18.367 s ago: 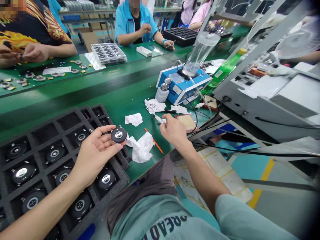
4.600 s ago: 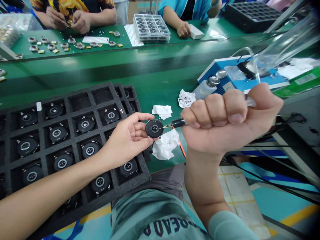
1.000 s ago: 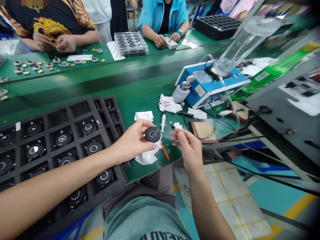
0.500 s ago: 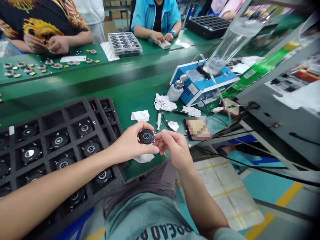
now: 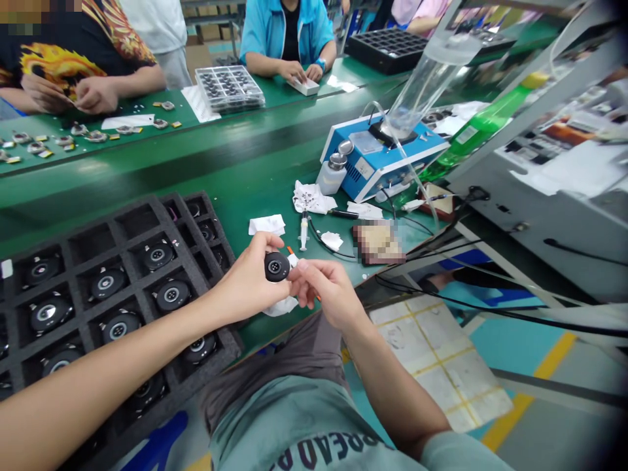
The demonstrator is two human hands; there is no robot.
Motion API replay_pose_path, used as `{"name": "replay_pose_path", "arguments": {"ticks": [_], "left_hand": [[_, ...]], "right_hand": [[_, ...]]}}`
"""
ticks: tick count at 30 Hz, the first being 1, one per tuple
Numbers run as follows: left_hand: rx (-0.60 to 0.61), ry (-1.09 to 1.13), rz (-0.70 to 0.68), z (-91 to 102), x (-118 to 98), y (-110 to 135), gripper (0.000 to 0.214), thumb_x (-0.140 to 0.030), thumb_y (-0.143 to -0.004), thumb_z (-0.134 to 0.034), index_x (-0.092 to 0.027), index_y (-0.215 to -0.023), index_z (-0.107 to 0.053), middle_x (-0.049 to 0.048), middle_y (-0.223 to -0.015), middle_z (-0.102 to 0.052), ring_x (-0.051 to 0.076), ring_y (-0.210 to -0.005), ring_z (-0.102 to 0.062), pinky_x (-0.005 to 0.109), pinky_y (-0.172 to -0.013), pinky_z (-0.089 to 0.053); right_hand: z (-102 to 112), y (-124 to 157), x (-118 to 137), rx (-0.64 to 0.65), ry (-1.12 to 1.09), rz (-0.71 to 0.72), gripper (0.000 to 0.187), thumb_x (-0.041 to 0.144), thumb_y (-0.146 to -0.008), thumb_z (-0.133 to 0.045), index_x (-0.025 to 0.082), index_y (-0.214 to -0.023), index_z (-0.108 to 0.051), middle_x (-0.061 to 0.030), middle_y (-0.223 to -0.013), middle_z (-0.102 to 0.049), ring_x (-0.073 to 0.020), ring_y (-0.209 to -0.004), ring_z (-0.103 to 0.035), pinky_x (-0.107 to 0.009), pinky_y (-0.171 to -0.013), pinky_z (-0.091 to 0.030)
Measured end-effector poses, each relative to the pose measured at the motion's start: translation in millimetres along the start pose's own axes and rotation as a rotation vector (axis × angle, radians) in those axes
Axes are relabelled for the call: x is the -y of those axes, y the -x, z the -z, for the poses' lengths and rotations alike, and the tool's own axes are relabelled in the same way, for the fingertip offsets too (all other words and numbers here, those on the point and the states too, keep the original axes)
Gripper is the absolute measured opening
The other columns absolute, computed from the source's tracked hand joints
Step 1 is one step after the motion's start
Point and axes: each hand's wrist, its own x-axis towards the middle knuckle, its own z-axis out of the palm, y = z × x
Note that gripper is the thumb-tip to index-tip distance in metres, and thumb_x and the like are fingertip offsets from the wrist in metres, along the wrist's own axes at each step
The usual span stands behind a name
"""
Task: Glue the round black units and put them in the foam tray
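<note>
We have the black round disc [image 5: 277, 266] lifted just clear of the surface, a little to the right of the black foam tray [image 5: 147, 212]; its face points up, with the small holes at its centre showing. Our left hand [image 5: 245, 278] pinches it by the rim between thumb and fingers; our right hand [image 5: 326, 284] meets it from the other side, thumb and forefinger closed on the opposite edge, the remaining fingers curled; neither of the hands is spread. A crumpled white wipe [image 5: 282, 306] lies beneath them on the green surface [image 5: 235, 190]; similar discs sit face up in the tray's cells beside our left forearm. Beyond the hands lie a syringe [image 5: 304, 232] and a speckled wipe [image 5: 309, 198], in front of the blue bench unit [image 5: 377, 160]. To handle this well, we judge it best to keep our fingers on the rim and off the centre holes; holding the disc level and low over the soft wipe should limit the harm from a slip; turning it toward the light would let us inspect its face properly.
</note>
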Motion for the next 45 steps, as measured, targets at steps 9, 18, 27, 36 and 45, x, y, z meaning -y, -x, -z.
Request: {"name": "replay_pose_path", "arguments": {"ticks": [9,18,27,36,45], "left_hand": [[0.072,-0.191,0.051,2.2,-1,-6,0.040,-0.022,-0.064,-0.072,-0.020,-0.098,-0.052,0.0003,-0.092,-0.059,0.019,-0.080,-0.056,0.033,-0.069,-0.043],[0.193,0.169,0.065,2.4,3,-8,0.060,-0.017,-0.063,-0.079,-0.013,-0.120,-0.061,0.0061,-0.107,-0.068,0.019,-0.087,-0.064,0.033,-0.078,-0.050],[0.165,0.408,0.146,0.6,1,-8,0.061,-0.010,-0.063,-0.080,-0.016,-0.115,-0.050,-0.0010,-0.088,-0.068,0.013,-0.081,-0.064,0.027,-0.074,-0.051],[0.175,0.433,0.087,1.8,2,-9,0.057,-0.010,-0.065,-0.083,-0.016,-0.116,-0.058,0.0019,-0.101,-0.069,0.012,-0.087,-0.065,0.029,-0.084,-0.053],[0.198,0.433,0.039,1.6,1,-7,0.054,-0.009,-0.068,-0.081,-0.017,-0.117,-0.059,0.0013,-0.099,-0.069,0.013,-0.087,-0.065,0.028,-0.083,-0.053]], "right_hand": [[148,-14,-11,-1.096,0.786,0.110,0.047,0.050,-0.079,-0.068,0.017,-0.111,-0.064,-0.0065,-0.084,-0.070,-0.0273,-0.085,-0.066,-0.048,-0.092,-0.049],[171,-43,6,-0.921,0.352,0.102,0.040,0.032,-0.061,-0.071,0.019,-0.097,-0.060,0.0047,-0.065,-0.053,-0.0143,-0.057,-0.046,-0.029,-0.054,-0.040],[119,19,25,-0.356,-0.315,0.157,0.025,0.037,-0.070,-0.081,0.021,-0.086,-0.070,0.0039,-0.069,-0.055,-0.0062,-0.053,-0.047,-0.016,-0.042,-0.037],[42,17,19,-0.186,-0.141,0.476,0.008,0.032,-0.087,-0.076,0.024,-0.090,-0.076,-0.0030,-0.093,-0.074,-0.0139,-0.072,-0.065,-0.029,-0.062,-0.054],[21,11,7,-0.254,-0.075,0.590,0.012,0.030,-0.099,-0.063,0.025,-0.101,-0.073,-0.0027,-0.096,-0.076,-0.0176,-0.088,-0.074,-0.033,-0.077,-0.063]]}}
